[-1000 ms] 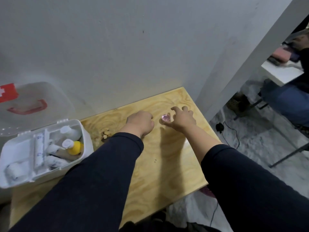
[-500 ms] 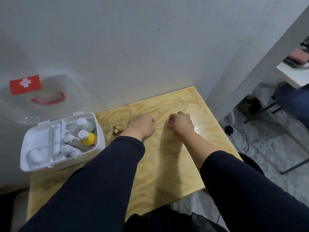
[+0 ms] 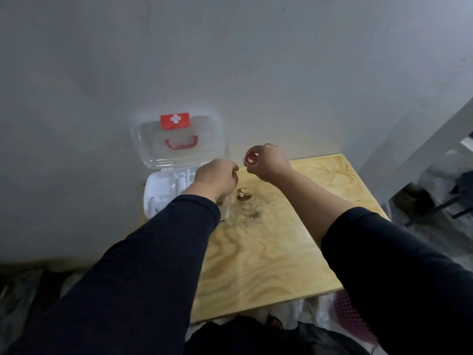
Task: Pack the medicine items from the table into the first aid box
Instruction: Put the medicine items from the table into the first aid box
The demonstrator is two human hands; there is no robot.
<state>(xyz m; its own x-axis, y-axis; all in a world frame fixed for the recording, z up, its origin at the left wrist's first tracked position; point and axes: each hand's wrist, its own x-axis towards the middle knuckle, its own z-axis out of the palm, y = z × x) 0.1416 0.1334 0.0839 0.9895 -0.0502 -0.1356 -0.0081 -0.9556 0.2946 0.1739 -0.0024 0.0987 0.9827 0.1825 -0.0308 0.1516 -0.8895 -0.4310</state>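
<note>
The white first aid box [image 3: 156,188] stands open at the table's back left, its clear lid [image 3: 176,142] with red cross and red handle leaning on the wall. White rolls and tubes lie inside, mostly hidden by my arm. My left hand [image 3: 216,178] hovers as a closed fist over the box's right side; whether it holds anything I cannot tell. My right hand [image 3: 267,162], raised above the table beside the box, is shut on a small round red-pink item [image 3: 251,159].
The plywood table [image 3: 268,252] carries a dark knot and stains [image 3: 244,194] near the box. A grey wall rises right behind it. A pillar, floor clutter and a pink basket [image 3: 352,316] lie to the right and below the table edge.
Both hands have risen off the table and moved left toward the box. The right hand has picked up the small red-pink item. The view has swung left.
</note>
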